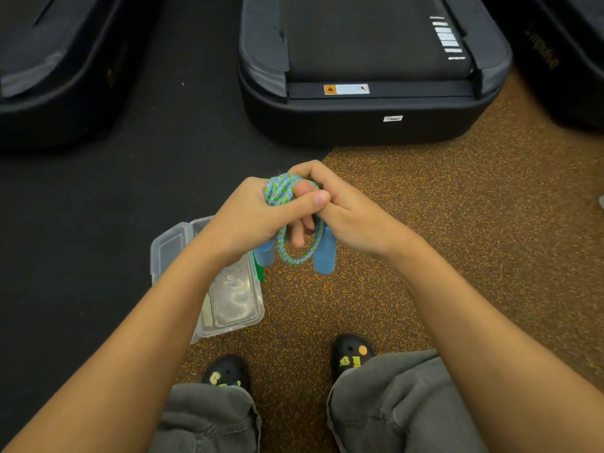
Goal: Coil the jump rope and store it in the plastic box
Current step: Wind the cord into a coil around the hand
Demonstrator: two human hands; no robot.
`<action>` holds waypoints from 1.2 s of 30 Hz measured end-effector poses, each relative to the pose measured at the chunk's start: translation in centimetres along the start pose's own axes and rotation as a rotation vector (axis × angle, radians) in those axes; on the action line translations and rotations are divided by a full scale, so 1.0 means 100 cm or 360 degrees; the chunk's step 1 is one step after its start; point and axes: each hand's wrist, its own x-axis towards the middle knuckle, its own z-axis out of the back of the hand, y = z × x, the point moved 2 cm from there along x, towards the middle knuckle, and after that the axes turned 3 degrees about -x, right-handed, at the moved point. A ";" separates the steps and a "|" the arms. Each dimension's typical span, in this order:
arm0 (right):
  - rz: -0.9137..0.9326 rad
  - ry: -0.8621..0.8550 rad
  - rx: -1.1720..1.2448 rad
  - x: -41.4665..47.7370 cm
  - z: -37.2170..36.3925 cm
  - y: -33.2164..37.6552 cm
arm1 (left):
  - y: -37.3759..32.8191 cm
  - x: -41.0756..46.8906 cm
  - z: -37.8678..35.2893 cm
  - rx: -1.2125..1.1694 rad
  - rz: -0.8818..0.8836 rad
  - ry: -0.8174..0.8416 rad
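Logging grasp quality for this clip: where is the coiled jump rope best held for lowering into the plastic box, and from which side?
Probably around the bunched top of the jump rope, from above, where the left hand and right hand grip it: the turns gather there, while the loop and blue handles hang free below.

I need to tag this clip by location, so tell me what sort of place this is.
Most likely a gym. A treadmill sits just ahead, similar dark machines flank it, the floor is speckled rubber, and the left hand and right hand hold a jump rope.
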 end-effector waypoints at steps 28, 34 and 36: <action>-0.0046 -0.0335 -0.0196 -0.002 0.005 -0.001 | -0.005 -0.001 0.007 -0.0177 0.0035 0.0123; -0.0047 -0.0461 -0.0095 -0.003 0.019 -0.002 | 0.001 -0.001 0.002 -0.0503 0.0209 0.0131; -0.0085 -0.0545 -0.0147 -0.003 0.025 -0.005 | 0.002 -0.003 0.000 -0.0593 0.0242 0.0192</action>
